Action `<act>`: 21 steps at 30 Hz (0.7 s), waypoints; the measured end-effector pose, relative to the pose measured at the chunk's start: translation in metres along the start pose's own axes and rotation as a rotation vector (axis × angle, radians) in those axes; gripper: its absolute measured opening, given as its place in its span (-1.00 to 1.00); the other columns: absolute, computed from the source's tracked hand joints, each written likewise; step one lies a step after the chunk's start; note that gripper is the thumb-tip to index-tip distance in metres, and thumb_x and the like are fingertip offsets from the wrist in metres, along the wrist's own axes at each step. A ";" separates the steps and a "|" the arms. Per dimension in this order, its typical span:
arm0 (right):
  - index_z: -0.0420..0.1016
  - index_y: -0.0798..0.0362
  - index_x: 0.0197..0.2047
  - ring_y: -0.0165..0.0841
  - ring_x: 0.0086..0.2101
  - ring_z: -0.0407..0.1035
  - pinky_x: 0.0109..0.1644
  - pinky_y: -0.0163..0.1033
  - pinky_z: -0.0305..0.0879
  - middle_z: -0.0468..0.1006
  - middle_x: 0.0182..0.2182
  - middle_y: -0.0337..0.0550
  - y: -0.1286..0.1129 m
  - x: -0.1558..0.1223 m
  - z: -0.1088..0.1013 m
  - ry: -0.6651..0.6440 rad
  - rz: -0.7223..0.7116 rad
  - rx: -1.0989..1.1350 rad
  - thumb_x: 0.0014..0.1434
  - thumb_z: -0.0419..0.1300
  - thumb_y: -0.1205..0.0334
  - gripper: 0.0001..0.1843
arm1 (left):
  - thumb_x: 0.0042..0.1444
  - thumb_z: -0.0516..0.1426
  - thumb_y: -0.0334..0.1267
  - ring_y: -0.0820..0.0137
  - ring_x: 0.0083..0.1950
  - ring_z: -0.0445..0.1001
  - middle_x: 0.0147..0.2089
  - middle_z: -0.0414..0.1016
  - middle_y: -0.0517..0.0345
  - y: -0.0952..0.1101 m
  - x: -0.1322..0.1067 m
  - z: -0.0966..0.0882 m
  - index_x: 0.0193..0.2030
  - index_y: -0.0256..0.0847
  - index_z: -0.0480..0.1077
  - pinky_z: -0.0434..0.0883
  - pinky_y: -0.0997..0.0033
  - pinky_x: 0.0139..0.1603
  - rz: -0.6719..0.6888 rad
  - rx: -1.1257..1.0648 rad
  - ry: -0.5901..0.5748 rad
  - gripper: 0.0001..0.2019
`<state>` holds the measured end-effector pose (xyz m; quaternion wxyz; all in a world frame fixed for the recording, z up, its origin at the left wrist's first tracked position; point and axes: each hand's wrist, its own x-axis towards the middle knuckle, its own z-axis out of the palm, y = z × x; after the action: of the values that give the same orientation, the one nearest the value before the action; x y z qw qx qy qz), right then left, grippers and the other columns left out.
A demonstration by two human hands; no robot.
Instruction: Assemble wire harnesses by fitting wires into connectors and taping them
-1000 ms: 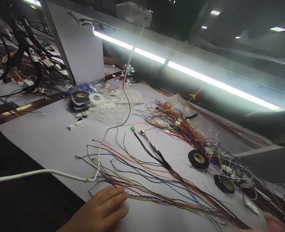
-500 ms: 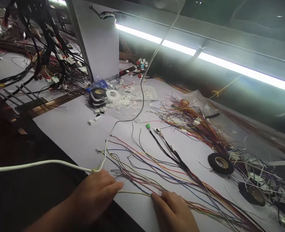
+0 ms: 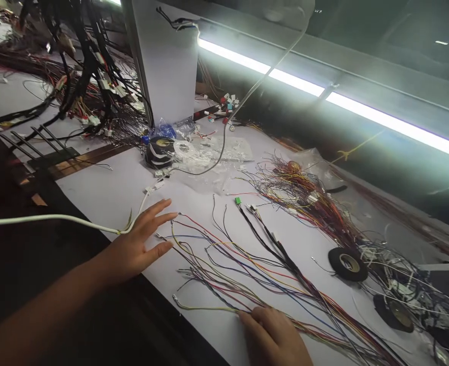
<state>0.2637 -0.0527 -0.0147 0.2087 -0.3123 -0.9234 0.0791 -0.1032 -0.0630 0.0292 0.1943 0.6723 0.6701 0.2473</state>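
My left hand (image 3: pixel 138 244) is open, its fingers spread beside the loose tips of a red wire (image 3: pixel 194 223) and other thin wires. A white cable (image 3: pixel 57 217) passes right against the back of this hand. Low in the view, my right hand (image 3: pixel 276 333) has its fingers curled down over the bundle of coloured wires (image 3: pixel 243 295) on the table. From under its fingertips a yellow-green wire (image 3: pixel 209 308) runs left, its metal terminal lying near the table edge. A black-sleeved branch with a green connector (image 3: pixel 237 201) lies beyond the bundle.
Black tape rolls (image 3: pixel 347 263) and a tangle of wires (image 3: pixel 407 274) lie at the right. Farther back are a heap of coloured wires (image 3: pixel 300 178) and plastic bags (image 3: pixel 201 157). A white panel (image 3: pixel 167 66) stands at the back left; a lit tube (image 3: pixel 380 114) spans the back.
My left hand has moved up and left, spreading its fingers, and the white cable has shifted with it. The yellow-green wire's end now shows on the table. My right hand has stayed nearly still.
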 end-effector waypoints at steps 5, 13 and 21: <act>0.49 0.00 -0.05 -0.36 -0.38 0.42 -0.31 -0.30 0.36 0.55 -0.31 -0.13 0.001 0.014 -0.007 0.032 -0.010 0.021 0.31 -0.03 0.36 -0.70 | 0.24 0.08 -0.15 0.02 0.46 -0.10 0.47 -0.02 0.14 -0.008 0.012 0.005 0.04 0.01 0.44 -0.13 -0.26 0.38 0.211 0.209 -0.136 -0.73; 0.47 0.03 0.00 -0.38 -0.36 0.45 -0.29 -0.35 0.38 0.56 -0.29 -0.13 0.012 0.015 -0.009 -0.050 -0.060 -0.019 0.27 0.05 0.36 -0.72 | 0.27 0.04 -0.15 0.12 0.44 0.02 0.45 0.06 0.15 -0.022 0.023 0.027 -0.28 -0.09 0.47 -0.07 -0.21 0.38 0.269 0.153 -0.239 -0.79; 0.48 -0.02 -0.02 -0.34 -0.35 0.45 -0.25 -0.30 0.39 0.54 -0.30 -0.11 0.009 0.021 -0.002 0.057 0.042 0.034 0.28 0.00 0.33 -0.70 | 0.15 0.17 -0.06 0.10 0.46 -0.09 0.48 -0.08 0.06 -0.047 0.032 -0.012 0.41 0.08 -0.06 -0.06 -0.07 0.40 0.317 0.189 -0.328 -0.26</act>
<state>0.2544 -0.0332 -0.0088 0.2387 -0.3303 -0.9087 0.0902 -0.1485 -0.0304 0.0136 0.1957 0.8155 0.5358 0.0983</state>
